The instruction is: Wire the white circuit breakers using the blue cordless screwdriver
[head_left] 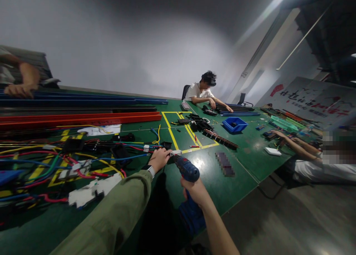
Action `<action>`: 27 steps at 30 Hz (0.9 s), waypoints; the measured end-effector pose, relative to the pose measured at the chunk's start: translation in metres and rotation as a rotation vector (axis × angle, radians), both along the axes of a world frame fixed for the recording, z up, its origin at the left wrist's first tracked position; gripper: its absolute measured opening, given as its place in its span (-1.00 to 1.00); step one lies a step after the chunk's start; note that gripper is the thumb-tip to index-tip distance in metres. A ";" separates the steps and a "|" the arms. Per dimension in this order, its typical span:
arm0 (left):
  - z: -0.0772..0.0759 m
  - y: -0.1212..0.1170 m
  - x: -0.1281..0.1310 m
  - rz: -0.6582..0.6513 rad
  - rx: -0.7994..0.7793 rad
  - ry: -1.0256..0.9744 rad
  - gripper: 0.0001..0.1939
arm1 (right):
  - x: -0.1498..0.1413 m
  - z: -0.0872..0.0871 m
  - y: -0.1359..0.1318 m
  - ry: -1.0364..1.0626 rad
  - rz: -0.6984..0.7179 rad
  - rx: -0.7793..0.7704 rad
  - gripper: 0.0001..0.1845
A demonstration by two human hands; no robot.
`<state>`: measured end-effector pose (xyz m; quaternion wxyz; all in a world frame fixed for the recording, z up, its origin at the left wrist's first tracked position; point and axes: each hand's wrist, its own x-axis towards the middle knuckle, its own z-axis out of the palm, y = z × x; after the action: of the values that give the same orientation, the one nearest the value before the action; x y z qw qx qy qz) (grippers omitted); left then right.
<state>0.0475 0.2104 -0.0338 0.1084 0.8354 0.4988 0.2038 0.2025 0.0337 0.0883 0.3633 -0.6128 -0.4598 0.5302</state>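
Note:
My right hand (196,192) is wrapped round the handle of a blue cordless drill (187,167), which points forward and left over the green table. The drill's tip meets a small pale part (175,152) beside my left hand (160,158). The left fingers are closed near that part; what exactly they pinch is partly hidden. A black block (166,145) lies just beyond these fingers. Blue, red and yellow wires (122,158) run over the table to the left of my hand, and a white plastic piece (93,190) lies among them.
Long orange rails (80,119) and blue rails (83,99) stretch along the left. Black parts (198,123), a bundle of thin rods (221,139) and a blue bin (235,125) stand ahead. Co-workers (201,90) sit around the table (247,162).

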 end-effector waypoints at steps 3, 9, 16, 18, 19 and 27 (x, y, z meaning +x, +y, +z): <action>0.001 -0.001 0.000 0.004 0.007 0.006 -0.65 | 0.000 0.001 0.000 -0.005 0.010 0.005 -0.82; 0.000 -0.001 -0.001 0.005 0.031 0.017 -0.65 | 0.001 0.000 0.000 -0.055 0.013 -0.028 -0.86; -0.001 0.001 0.000 0.004 0.028 0.035 -0.64 | 0.003 -0.004 0.000 -0.032 0.017 -0.003 -0.83; -0.001 0.001 0.000 0.002 0.032 0.029 -0.63 | 0.003 -0.004 0.000 -0.029 0.015 0.000 -0.83; -0.001 0.001 0.000 0.003 0.036 0.025 -0.63 | 0.003 -0.004 0.000 -0.028 0.013 0.001 -0.82; 0.000 -0.001 0.000 0.001 0.046 0.028 -0.65 | 0.003 -0.005 0.000 -0.010 0.013 0.019 -0.76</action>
<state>0.0470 0.2094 -0.0341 0.0820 0.8402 0.4958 0.2035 0.2052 0.0334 0.0836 0.3632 -0.6088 -0.4706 0.5253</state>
